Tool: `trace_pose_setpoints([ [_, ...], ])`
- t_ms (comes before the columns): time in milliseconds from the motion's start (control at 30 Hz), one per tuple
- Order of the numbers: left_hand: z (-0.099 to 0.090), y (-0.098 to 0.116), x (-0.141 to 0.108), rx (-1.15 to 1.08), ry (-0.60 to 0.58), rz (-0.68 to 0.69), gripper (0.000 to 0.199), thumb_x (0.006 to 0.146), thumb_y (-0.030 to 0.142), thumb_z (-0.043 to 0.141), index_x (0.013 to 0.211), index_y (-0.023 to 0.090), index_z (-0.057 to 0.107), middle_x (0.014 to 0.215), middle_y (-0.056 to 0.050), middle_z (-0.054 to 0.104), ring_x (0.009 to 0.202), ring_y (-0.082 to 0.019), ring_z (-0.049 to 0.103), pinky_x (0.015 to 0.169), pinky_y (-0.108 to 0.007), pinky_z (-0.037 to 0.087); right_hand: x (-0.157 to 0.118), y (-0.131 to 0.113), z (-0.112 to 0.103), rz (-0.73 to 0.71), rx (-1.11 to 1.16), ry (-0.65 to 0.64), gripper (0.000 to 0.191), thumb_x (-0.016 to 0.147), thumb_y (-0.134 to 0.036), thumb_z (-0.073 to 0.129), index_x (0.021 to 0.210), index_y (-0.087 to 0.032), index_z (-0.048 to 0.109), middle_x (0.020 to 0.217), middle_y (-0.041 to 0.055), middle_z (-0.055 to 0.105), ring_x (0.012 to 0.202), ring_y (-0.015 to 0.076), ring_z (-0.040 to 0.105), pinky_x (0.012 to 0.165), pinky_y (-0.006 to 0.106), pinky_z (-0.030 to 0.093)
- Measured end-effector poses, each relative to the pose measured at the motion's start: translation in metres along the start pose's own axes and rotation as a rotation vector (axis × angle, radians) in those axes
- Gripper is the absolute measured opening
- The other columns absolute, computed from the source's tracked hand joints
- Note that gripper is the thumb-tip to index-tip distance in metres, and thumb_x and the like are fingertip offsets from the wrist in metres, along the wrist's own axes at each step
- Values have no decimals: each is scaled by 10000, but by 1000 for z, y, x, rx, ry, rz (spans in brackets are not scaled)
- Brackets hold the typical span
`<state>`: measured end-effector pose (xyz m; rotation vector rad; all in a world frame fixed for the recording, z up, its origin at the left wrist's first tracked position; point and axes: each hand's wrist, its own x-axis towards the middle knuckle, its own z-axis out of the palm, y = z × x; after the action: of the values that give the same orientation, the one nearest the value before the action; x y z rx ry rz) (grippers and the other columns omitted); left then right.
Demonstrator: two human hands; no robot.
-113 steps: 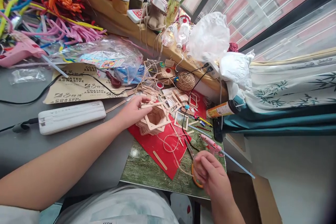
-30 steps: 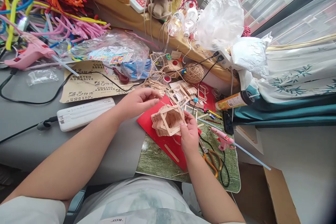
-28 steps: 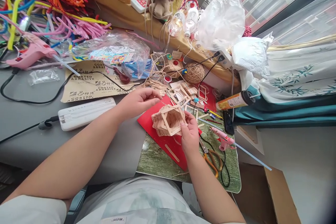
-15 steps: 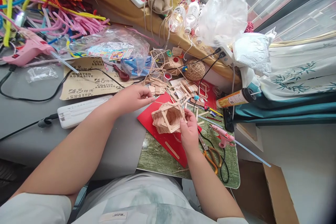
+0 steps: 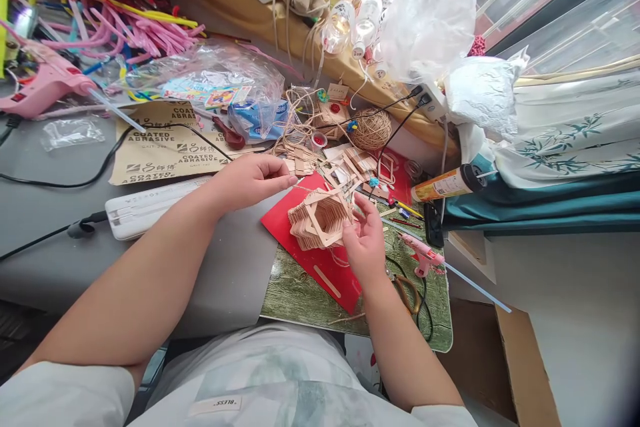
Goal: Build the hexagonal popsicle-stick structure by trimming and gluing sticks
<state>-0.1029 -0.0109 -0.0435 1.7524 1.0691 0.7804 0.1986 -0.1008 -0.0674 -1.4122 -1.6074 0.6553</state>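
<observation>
My L hand pinches twine, prob. to hold it straight. The stick frame is betw. my hands; R hand curves at its side, I think for steadying; if it grips, I cannot tell.

Stack of flat wooden sticks: pale, many-layered, hollow, with angular sides; it lies between the hands, its edge at the thumb of the right hand. String: thin, beige; it runs from the pinched left hand toward the stack.
</observation>
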Motion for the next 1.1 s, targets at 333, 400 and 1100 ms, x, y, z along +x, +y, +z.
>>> trace_pose_setpoints([
  [333, 2, 4, 0, 33, 77, -5, 519, 955, 632, 639, 691, 195, 546, 649, 31, 459, 620, -121, 395, 599, -285, 304, 40, -36, 7, -167, -229, -233, 553, 967, -326, 697, 1514, -321, 615, 1606, 77, 584, 1526, 322, 496, 1324, 610, 336],
  [400, -3, 2, 0, 150, 92, -5, 485, 951, 605, 644, 695, 200, 567, 651, 26, 518, 623, -129, 431, 607, -296, 302, 41, -30, 13, -119, -230, -276, 561, 963, -347, 708, 1517, -311, 623, 1616, 82, 579, 1529, 329, 494, 1326, 611, 337],
  [1100, -4, -14, 1, 449, 41, -97, 285, 866, 446, 671, 672, 243, 626, 645, -4, 642, 548, -171, 469, 563, -336, 230, 35, -19, 14, -88, -219, -293, 619, 975, -450, 739, 1558, -312, 583, 1649, 88, 547, 1544, 310, 491, 1331, 579, 347],
])
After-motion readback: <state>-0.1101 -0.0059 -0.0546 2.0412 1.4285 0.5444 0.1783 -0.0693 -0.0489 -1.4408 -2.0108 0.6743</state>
